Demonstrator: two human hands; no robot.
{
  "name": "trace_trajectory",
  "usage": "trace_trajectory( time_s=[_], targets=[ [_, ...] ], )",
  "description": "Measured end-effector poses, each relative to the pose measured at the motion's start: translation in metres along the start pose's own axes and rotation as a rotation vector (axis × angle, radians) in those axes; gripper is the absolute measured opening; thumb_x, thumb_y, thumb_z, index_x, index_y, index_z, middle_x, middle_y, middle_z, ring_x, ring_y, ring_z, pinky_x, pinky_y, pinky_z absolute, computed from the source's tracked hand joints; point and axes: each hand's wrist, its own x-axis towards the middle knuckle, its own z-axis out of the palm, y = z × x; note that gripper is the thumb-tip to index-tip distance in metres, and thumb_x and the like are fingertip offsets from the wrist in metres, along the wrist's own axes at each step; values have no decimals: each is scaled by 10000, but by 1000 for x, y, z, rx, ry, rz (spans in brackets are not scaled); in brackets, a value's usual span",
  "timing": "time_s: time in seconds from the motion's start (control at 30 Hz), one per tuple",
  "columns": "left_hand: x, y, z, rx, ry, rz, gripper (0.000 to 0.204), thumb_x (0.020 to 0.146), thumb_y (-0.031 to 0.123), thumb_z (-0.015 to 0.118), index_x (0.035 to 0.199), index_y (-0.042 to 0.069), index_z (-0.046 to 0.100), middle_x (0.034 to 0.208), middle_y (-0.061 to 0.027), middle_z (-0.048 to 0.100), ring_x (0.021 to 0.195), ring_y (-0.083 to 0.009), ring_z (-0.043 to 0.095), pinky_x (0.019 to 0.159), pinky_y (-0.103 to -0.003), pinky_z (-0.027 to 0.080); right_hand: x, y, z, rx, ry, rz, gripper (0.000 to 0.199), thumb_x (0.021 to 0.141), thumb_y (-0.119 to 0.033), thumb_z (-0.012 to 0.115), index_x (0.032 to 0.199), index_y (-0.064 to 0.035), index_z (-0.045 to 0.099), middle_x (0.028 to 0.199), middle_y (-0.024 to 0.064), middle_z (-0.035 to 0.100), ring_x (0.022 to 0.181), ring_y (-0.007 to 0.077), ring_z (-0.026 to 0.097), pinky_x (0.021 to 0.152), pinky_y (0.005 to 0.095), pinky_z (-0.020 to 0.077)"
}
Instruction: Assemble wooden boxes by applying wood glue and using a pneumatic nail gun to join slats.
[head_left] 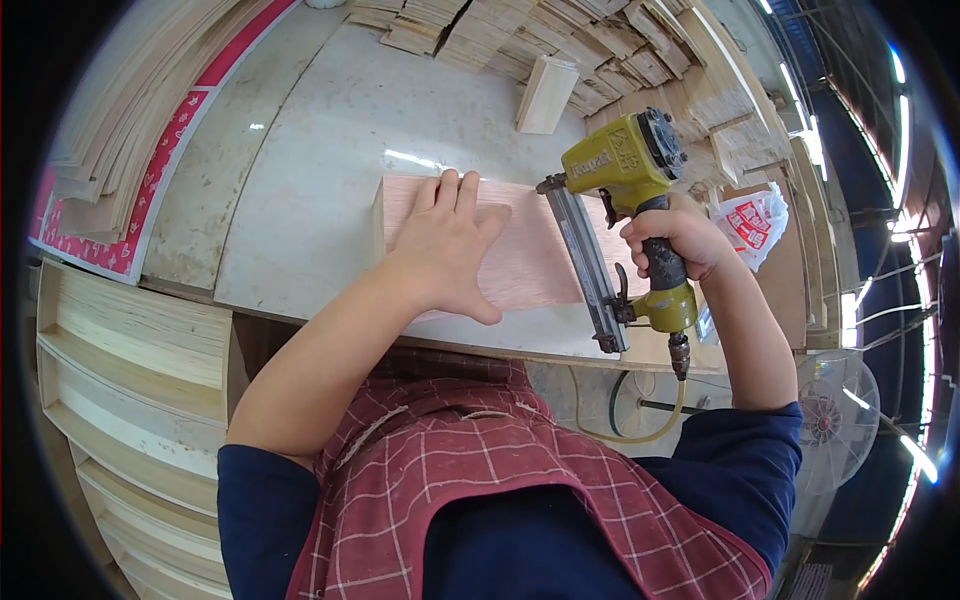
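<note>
A pale pinkish wooden box (535,248) lies on the white worktable with its flat panel facing up. My left hand (445,240) rests on the left part of that panel, fingers spread and thumb toward the near edge. In my right hand (680,235) is a yellow-green pneumatic staple gun (620,165), my fingers wrapped round its black grip. Its long grey magazine slants over the right end of the box, covering part of it. Whether the nose touches the wood I cannot tell. An air hose (683,400) hangs from the bottom of the handle.
Stacks of small wooden boards (500,30) line the back of the worktable (310,150), with one block (547,95) standing apart. Thin panels (130,110) are piled at left. Wooden trays (130,340) stand lower left. A plastic bag (750,225) and a fan (822,420) are at right.
</note>
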Motion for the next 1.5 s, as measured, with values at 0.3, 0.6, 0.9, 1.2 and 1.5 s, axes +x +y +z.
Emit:
trace_trajectory(
  time_s=[0.3,0.6,0.9,1.2,1.5],
  targets=[
    [1,0,-2,-16,-5,-1,965,431,490,720,1254,95,409,1313,-312,279,1234,-444,239,1028,-473,159,6,2,-2,1,-6,26,142,656,-83,625,699,15,531,554,82,541,442,148,518,428,302,471],
    [-6,-6,5,-14,103,23,928,491,558,701,1239,83,427,1317,-289,296,1238,-415,258,1017,-488,161,-4,-3,12,5,-7,-14,137,661,-91,630,679,20,553,542,83,542,443,152,519,436,302,463],
    [-27,-51,7,-70,387,-365,588,706,441,618,1139,65,491,1100,-92,509,1088,-239,446,929,-478,265,-55,-22,65,-143,-221,-75,196,659,-45,638,807,46,547,546,64,549,471,121,537,454,255,427],
    [-31,-58,14,-409,444,-507,519,717,440,617,1093,106,487,1079,-117,511,929,-287,561,758,-403,444,-72,-29,108,-349,-420,-91,92,639,-79,606,639,6,571,544,44,558,507,104,528,494,247,400],
    [-31,-57,9,-395,383,-518,535,717,460,610,1114,127,479,1080,-108,516,950,-274,558,769,-406,439,-70,-22,112,-361,-406,-10,106,638,-65,606,691,19,569,545,49,556,502,112,531,495,250,412]
  ],
)
